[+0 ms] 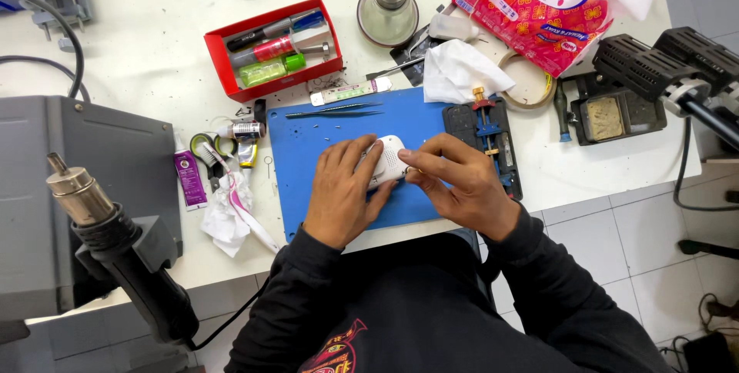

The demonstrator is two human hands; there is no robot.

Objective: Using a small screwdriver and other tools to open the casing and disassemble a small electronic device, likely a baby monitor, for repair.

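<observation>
Both hands grip small white device (387, 160) over blue mat (308, 157) on worktop (138, 42): left hand (342, 192) fingers wrapped round left side, right hand (462, 184) fingers pinching right edge. Red tray (223, 61) behind holds pens, green bottle (269, 71).

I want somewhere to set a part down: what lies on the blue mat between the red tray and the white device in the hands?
In the head view, black tweezers lie on the blue mat between the red tray and the white device; around them the mat is bare.

Both black-sleeved arms reach up from the bottom centre of the frame. The left hand (344, 196) and right hand (462, 184) meet mid-frame, fingers curled inward, backs up.
</observation>
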